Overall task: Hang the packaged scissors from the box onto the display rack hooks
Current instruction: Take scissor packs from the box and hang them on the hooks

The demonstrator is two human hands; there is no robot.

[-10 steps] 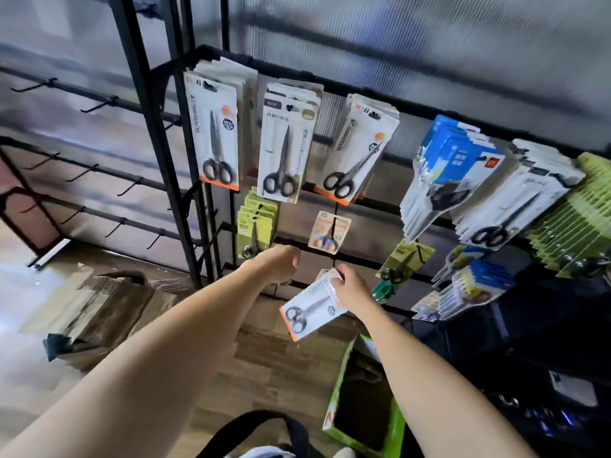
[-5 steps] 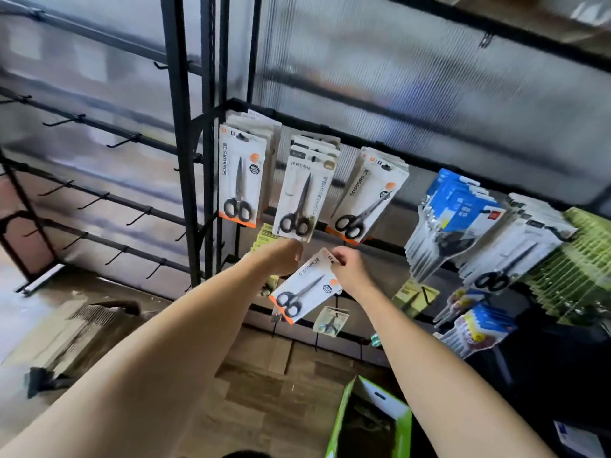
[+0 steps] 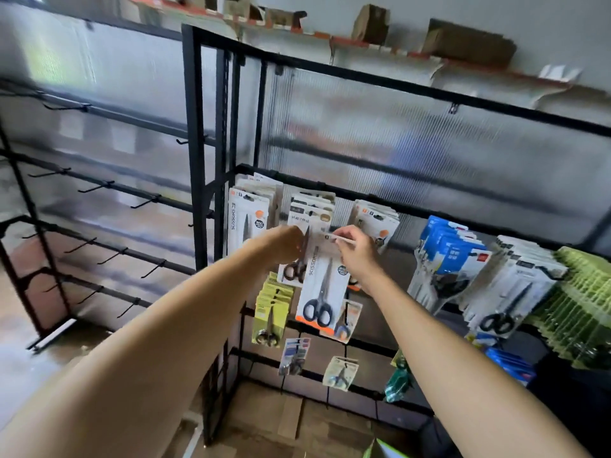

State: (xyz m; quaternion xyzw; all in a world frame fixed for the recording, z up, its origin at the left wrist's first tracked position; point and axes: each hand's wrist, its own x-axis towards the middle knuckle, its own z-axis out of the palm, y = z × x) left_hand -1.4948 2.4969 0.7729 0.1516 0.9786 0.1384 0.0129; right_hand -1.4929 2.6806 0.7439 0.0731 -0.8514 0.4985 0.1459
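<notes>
A packaged pair of scissors [image 3: 322,285], white card with an orange bottom edge and black handles, hangs upright in front of the black display rack [image 3: 193,160]. My right hand [image 3: 355,251] pinches its top right corner. My left hand [image 3: 286,241] is at its top left edge, fingers curled; whether it grips the card is unclear. The card's top is level with the top row of hung scissors packs [image 3: 246,223], between the middle stack [image 3: 309,209] and the right stack [image 3: 377,219]. Only a green corner of the box [image 3: 380,451] shows at the bottom edge.
Blue packs [image 3: 446,256], white packs [image 3: 515,282] and green packs [image 3: 582,302] fill hooks to the right. Yellow-green packs [image 3: 272,309] and small packs [image 3: 340,371] hang lower. A rack with bare hooks [image 3: 99,186] stands left. Cardboard boxes [image 3: 466,44] sit on a high shelf.
Both hands rose with the pack from near the lower rows to the top row. The pack turned from tilted to upright. The view tilted up, so the box left the frame almost entirely.
</notes>
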